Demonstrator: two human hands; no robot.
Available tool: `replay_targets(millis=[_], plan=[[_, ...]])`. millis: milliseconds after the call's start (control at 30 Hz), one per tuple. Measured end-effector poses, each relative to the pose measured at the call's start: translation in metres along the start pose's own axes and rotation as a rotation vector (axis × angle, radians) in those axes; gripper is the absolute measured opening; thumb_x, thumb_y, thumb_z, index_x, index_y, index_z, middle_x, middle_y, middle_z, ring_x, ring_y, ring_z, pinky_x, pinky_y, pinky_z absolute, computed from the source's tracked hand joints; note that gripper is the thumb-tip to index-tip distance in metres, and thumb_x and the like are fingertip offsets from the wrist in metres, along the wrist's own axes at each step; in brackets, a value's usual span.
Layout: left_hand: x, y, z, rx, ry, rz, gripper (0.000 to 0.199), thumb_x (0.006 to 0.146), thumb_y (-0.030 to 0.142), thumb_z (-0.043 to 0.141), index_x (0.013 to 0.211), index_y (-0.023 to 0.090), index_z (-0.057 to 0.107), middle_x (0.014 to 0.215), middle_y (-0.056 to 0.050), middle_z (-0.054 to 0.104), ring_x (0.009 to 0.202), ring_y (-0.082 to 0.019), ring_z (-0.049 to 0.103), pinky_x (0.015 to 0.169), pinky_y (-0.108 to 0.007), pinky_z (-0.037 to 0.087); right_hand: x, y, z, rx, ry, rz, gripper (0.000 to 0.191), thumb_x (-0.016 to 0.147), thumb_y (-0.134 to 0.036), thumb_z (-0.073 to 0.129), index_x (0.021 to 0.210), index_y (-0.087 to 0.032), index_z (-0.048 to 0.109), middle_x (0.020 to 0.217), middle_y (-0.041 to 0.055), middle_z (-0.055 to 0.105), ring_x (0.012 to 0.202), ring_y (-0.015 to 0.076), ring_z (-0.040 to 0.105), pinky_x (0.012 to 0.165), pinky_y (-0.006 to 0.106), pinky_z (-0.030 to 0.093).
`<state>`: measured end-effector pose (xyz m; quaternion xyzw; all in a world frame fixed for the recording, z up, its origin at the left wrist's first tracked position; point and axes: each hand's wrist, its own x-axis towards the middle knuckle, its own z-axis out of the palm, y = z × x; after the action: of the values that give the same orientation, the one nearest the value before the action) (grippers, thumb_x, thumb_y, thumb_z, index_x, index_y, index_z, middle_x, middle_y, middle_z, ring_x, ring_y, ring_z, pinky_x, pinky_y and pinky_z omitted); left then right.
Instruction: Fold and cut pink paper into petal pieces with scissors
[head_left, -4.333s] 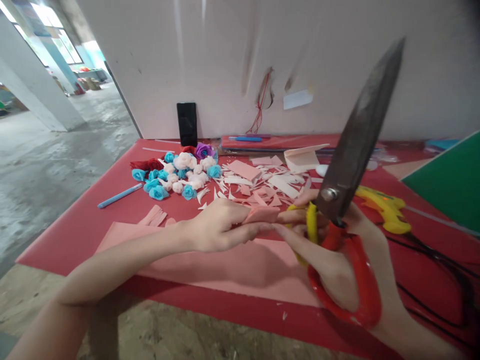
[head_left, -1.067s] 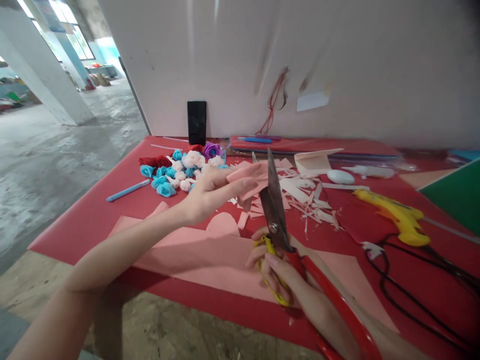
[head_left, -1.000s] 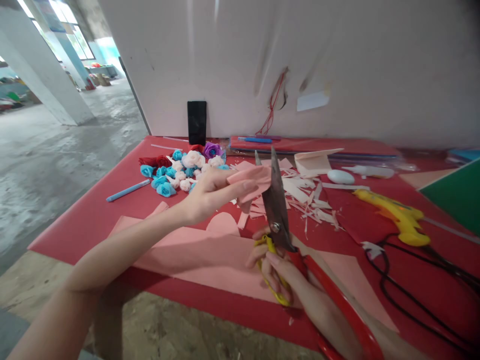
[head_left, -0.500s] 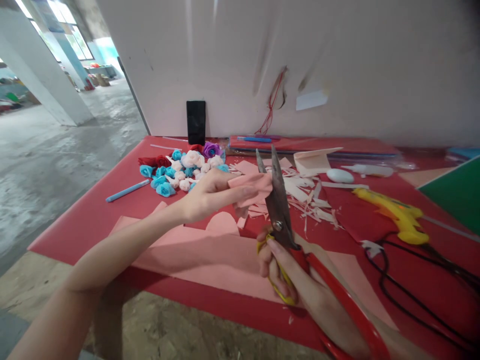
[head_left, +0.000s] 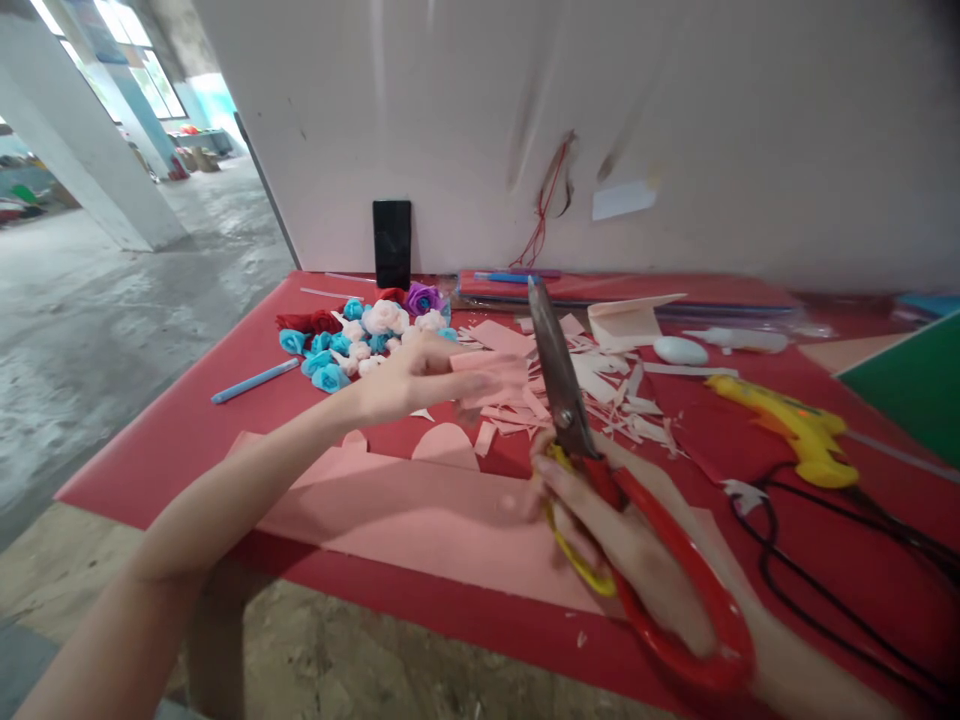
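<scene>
Pinched in my left hand (head_left: 409, 385) is a small piece of pink paper (head_left: 499, 378), held above the table and slightly smeared by motion. My right hand (head_left: 592, 510) is wrapped round the scissors (head_left: 559, 370), whose handles are red and yellow. Their blades point up and away from me, closed together, just right of the pink piece. Beneath both hands lies a large pink paper sheet (head_left: 420, 510) along the table's front. A rounded pink cutout (head_left: 446, 447) rests at its upper edge. Pink paper scraps (head_left: 615, 385) are strewn behind the scissors.
Paper roses (head_left: 330, 376) in several colours sit back left, near a standing phone (head_left: 392, 244) and a blue stick (head_left: 255, 382). On the right lie a yellow glue gun (head_left: 787, 420) with black cord (head_left: 772, 550) and a white oval object (head_left: 680, 351). Behind rises a white panel (head_left: 450, 120).
The scissor blades have gone from open to closed. My right hand has moved slightly right with them, and my left hand has drawn a little left with the pink paper.
</scene>
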<state>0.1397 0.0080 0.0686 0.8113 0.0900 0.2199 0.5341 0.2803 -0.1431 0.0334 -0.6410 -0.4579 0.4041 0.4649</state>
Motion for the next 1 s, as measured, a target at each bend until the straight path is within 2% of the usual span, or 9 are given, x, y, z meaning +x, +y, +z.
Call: replay_targets(millis=[133,333,433,533,633,700,800,900,1000], plan=[[0.001,-0.004,0.007,0.086,-0.149,0.007,0.040,0.083,0.036,0.049,0.050,0.015,0.057,0.045,-0.002,0.055,0.046,-0.010,0.050,0.046,-0.023,0.038,0.009,-0.008,-0.008,0.200,0.080,0.015,0.037,0.062,-0.042,0.071,0.088,-0.023,0.052,0.045,-0.0088,0.040,0.035,0.0055,0.034,0.033,0.018,0.030],[0.002,-0.002,0.022,0.165,-0.281,0.033,0.031,0.082,0.029,0.047,0.057,0.013,0.057,0.048,-0.002,0.056,0.044,-0.008,0.047,0.045,-0.021,0.038,0.014,-0.012,-0.014,0.299,0.002,0.008,0.027,0.062,-0.031,0.071,0.079,-0.019,0.053,0.053,-0.0056,0.047,0.038,0.0043,0.036,0.032,0.017,0.029],[0.003,-0.004,0.025,0.102,-0.323,0.067,0.044,0.083,0.046,0.040,0.062,0.013,0.059,0.057,-0.004,0.060,0.053,-0.011,0.053,0.055,-0.023,0.044,0.014,-0.011,-0.014,0.307,-0.022,-0.014,0.025,0.063,-0.024,0.068,0.081,-0.020,0.051,0.056,-0.0053,0.050,0.039,0.0043,0.036,0.033,0.017,0.029],[0.005,-0.009,0.028,-0.133,-0.411,-0.022,0.068,0.082,0.063,0.019,0.062,0.014,0.061,0.066,-0.008,0.064,0.064,-0.015,0.057,0.061,-0.026,0.048,0.014,-0.012,-0.015,0.339,-0.010,-0.060,0.029,0.063,-0.018,0.065,0.085,-0.022,0.048,0.065,-0.0046,0.055,0.040,0.0042,0.037,0.035,0.018,0.030],[0.007,-0.011,0.034,-0.277,-0.488,-0.198,0.051,0.082,0.056,0.038,0.065,0.015,0.063,0.065,-0.006,0.064,0.064,-0.015,0.059,0.057,-0.024,0.048,0.012,-0.014,-0.016,0.303,0.023,-0.109,0.032,0.063,-0.017,0.061,0.088,-0.025,0.044,0.073,-0.0027,0.060,0.042,0.0070,0.044,0.037,0.021,0.032],[0.006,-0.012,0.039,-0.331,-0.475,-0.265,0.030,0.078,0.041,0.055,0.065,0.015,0.062,0.059,-0.002,0.062,0.059,-0.013,0.058,0.058,-0.023,0.048,0.011,-0.015,-0.017,0.243,0.035,-0.128,0.028,0.065,-0.018,0.059,0.088,-0.026,0.045,0.074,-0.0016,0.061,0.042,0.0086,0.045,0.037,0.023,0.032],[0.003,-0.013,0.046,-0.388,-0.392,-0.241,0.013,0.074,0.025,0.059,0.067,0.014,0.060,0.056,0.001,0.059,0.053,-0.010,0.055,0.058,-0.023,0.047,0.009,-0.016,-0.018,0.176,0.082,-0.135,0.023,0.067,-0.024,0.060,0.088,-0.026,0.049,0.076,-0.0001,0.062,0.041,0.0092,0.042,0.037,0.025,0.032],[0.000,-0.011,0.050,-0.291,-0.255,-0.153,0.011,0.073,0.021,0.057,0.066,0.013,0.059,0.057,0.001,0.057,0.051,-0.008,0.049,0.050,-0.020,0.041,0.009,-0.017,-0.019,0.240,0.128,-0.125,0.025,0.069,-0.033,0.065,0.087,-0.027,0.049,0.075,-0.0012,0.059,0.041,0.0084,0.040,0.038,0.026,0.032],[-0.001,-0.005,0.051,-0.120,-0.080,-0.048,0.019,0.074,0.024,0.056,0.059,0.012,0.055,0.054,0.002,0.052,0.049,-0.007,0.043,0.044,-0.019,0.033,0.009,-0.015,-0.021,0.257,0.111,-0.134,0.023,0.074,-0.040,0.060,0.089,-0.028,0.046,0.056,-0.0061,0.046,0.039,0.0080,0.035,0.037,0.024,0.032]])
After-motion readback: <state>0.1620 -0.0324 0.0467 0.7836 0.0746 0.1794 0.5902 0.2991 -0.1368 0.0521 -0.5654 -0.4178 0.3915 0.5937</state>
